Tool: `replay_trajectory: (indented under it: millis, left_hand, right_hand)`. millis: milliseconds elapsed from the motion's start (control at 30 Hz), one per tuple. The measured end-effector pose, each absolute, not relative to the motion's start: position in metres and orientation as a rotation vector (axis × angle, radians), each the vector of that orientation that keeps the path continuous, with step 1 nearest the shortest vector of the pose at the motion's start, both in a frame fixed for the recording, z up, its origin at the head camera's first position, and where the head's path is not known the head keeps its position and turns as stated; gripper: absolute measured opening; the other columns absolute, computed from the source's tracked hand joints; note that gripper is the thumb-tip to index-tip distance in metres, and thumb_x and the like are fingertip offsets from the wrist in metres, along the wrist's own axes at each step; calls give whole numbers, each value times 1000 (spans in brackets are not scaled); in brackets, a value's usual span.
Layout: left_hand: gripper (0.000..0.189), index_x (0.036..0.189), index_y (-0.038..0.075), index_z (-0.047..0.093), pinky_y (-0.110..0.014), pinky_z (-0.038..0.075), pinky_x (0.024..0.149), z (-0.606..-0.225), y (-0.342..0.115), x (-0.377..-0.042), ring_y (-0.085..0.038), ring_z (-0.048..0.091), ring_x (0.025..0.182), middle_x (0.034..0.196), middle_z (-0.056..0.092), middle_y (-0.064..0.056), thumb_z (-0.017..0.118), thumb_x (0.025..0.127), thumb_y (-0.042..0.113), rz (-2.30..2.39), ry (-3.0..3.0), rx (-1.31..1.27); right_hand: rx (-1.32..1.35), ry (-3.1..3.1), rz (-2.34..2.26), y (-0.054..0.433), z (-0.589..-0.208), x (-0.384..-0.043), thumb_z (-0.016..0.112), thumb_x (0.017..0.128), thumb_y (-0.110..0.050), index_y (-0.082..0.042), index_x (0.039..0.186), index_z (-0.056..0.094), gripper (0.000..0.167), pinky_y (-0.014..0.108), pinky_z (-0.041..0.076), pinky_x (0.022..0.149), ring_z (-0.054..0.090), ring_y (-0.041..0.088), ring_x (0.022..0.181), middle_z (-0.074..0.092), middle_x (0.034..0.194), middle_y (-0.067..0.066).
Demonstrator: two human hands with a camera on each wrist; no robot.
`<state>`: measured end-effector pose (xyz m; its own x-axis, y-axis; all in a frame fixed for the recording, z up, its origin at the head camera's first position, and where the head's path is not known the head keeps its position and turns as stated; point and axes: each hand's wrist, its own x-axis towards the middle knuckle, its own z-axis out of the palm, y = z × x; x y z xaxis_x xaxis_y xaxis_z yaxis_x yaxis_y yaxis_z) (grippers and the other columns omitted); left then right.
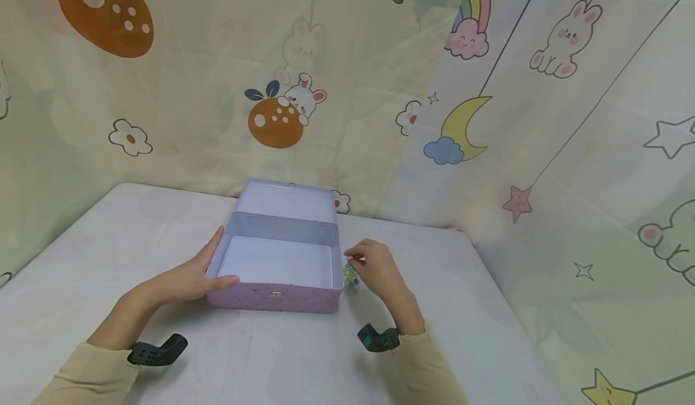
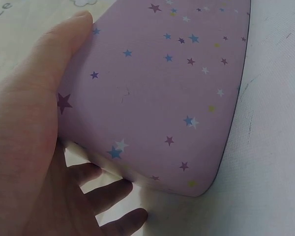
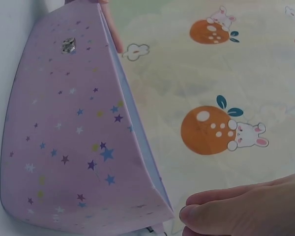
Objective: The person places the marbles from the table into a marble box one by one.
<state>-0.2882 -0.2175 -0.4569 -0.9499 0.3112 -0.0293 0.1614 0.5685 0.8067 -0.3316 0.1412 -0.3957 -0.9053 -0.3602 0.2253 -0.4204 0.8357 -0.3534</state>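
A lilac tin box (image 1: 274, 299) with small stars stands on the table, its lid (image 1: 288, 203) raised at the back and its inside bare. My left hand (image 1: 195, 275) lies against the front left corner, thumb stretched along the front rim and fingers spread along the left side; the left wrist view shows that hand (image 2: 34, 123) against the starry wall. Beyond the box's right side, my right hand (image 1: 377, 266) pinches a small bunch of green, yellow and blue beads (image 1: 351, 279) that hangs beneath the fingertips. In the right wrist view the beads are hidden behind the hand (image 3: 246, 211).
The white tabletop (image 1: 260, 357) stretches around the box, with its back edge close behind the lid. Patterned cloth (image 1: 206, 91) hangs behind and to the right. A metal clasp (image 1: 276, 294) sits on the box front. Each wrist wears a dark camera band (image 1: 157, 352).
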Motion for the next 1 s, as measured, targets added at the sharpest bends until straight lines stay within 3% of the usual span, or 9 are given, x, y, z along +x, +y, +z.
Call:
replay_trajectory:
  millis: [467, 700, 1000]
  left_hand:
    - [113, 149, 15, -24, -73, 6, 105, -454, -211, -290, -51, -4, 141, 157, -16, -23, 66, 85, 43, 1366, 2598, 421]
    - [113, 149, 16, -23, -73, 8, 104, -457, -214, -290, -51, -2, 141, 157, -14, -23, 66, 84, 45, 1337, 2622, 380]
    - [114, 149, 12, -22, -73, 6, 105, -457, -215, -286, -53, -3, 141, 156, -14, -26, 67, 84, 40, 1387, 2625, 403]
  right_hand:
    - [779, -2819, 715, 131, -392, -332, 67, 84, 0, -4, 95, 74, 14, 20, 56, 73, 66, 15, 85, 67, 92, 5]
    - [922, -2923, 614, 119, -384, -352, 66, 87, -6, -5, 100, 74, 16, 24, 55, 75, 66, 13, 88, 69, 93, 2]
    - [1212, -3084, 470, 89, -372, -375, 65, 90, -14, -8, 105, 73, 18, 18, 51, 73, 64, 7, 86, 72, 97, -2]
